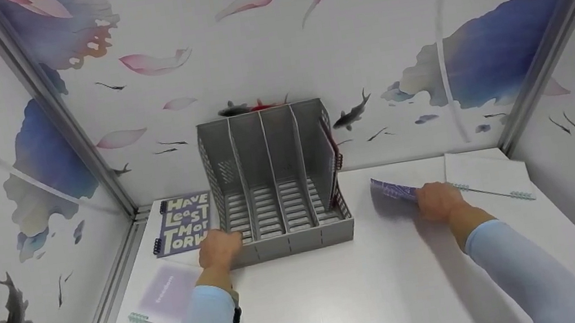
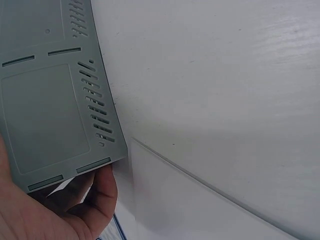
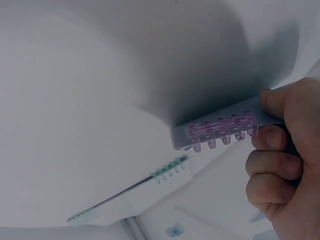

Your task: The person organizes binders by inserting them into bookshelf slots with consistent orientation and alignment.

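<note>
A grey file rack point(image 1: 305, 241) with upright dividers stands against the back wall. My left hand point(image 1: 220, 249) grips its front left corner; in the left wrist view, fingers curl under the rack's slotted side point(image 2: 47, 120). To the right of the rack, my right hand point(image 1: 439, 202) holds a purple patterned spiral notebook point(image 1: 393, 190) raised above the table. The right wrist view shows thumb and curled fingers around this notebook, by its translucent purple rings point(image 3: 225, 129). A dark red-edged notebook point(image 1: 331, 166) stands upright in the rack's rightmost compartment.
Left of the rack lies a purple lettered notebook point(image 1: 182, 223), with a lilac and white notebook point(image 1: 165, 296) in front, partly behind the left forearm. A white notebook with green rings point(image 1: 486, 172) lies back right. Patterned walls point(image 1: 270, 44) enclose the white table point(image 1: 342, 301).
</note>
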### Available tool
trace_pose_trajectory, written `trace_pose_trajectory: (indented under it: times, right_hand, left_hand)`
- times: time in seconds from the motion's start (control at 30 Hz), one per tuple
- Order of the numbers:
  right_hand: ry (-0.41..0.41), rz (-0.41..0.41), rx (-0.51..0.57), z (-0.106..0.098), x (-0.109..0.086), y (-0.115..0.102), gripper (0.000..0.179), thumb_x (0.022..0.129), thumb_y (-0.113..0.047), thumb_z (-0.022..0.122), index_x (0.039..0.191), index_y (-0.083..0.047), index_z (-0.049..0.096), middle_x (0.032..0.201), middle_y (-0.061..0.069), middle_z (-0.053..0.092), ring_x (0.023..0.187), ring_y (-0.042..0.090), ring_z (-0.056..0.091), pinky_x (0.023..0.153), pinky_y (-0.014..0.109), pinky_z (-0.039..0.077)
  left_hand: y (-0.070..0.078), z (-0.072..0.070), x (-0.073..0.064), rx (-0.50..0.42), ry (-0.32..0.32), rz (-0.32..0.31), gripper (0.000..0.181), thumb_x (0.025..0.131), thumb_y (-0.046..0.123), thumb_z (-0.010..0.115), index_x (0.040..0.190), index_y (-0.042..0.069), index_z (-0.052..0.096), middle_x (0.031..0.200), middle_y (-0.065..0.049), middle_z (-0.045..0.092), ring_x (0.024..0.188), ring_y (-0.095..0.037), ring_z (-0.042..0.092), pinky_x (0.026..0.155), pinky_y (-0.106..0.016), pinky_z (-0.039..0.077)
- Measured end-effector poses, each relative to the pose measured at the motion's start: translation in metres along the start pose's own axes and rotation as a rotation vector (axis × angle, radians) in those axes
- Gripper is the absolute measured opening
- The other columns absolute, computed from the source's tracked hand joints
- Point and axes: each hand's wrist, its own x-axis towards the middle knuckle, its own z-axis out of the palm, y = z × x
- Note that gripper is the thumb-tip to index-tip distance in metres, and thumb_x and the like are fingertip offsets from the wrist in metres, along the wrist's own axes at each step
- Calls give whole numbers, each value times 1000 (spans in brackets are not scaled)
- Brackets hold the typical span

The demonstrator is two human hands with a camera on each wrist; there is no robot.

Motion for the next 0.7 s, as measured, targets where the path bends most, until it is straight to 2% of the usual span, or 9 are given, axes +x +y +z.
trace_pose_trajectory:
  times: [0.23, 0.43, 0.57, 0.7]
  right_hand:
    - [70, 29, 7, -1, -8, 11, 10, 98, -1, 63, 95, 6, 70, 84, 19, 71, 71, 30, 68, 69, 58, 65]
    - [184, 35, 16, 1, -18, 16, 16, 100, 3, 61, 87, 7, 70, 75, 19, 68, 64, 27, 61, 62, 56, 62]
    - [203, 84, 102, -2, -21, 17, 20, 102, 1, 59, 87, 5, 72, 76, 19, 70, 65, 28, 62, 63, 58, 60]
    - [166, 142, 234, -7, -22, 15, 24, 103, -4, 59, 83, 2, 71, 76, 16, 68, 67, 28, 59, 61, 54, 56]
  left_hand:
    - [1, -1, 0, -5, -8, 7, 40, 103, 38, 60, 113, 4, 76, 103, -14, 79, 85, -29, 69, 70, -45, 55]
    - [1, -1, -1, 6, -1, 10, 43, 104, 40, 61, 116, 2, 77, 109, -17, 80, 91, -31, 72, 76, -48, 58]
    - [0, -1, 0, 14, -7, 9, 45, 105, 40, 59, 118, 1, 77, 112, -18, 81, 94, -33, 74, 80, -51, 60]
    - [0, -1, 0, 10, -11, 9, 46, 105, 40, 59, 121, 0, 76, 114, -19, 81, 96, -34, 75, 81, -51, 60]
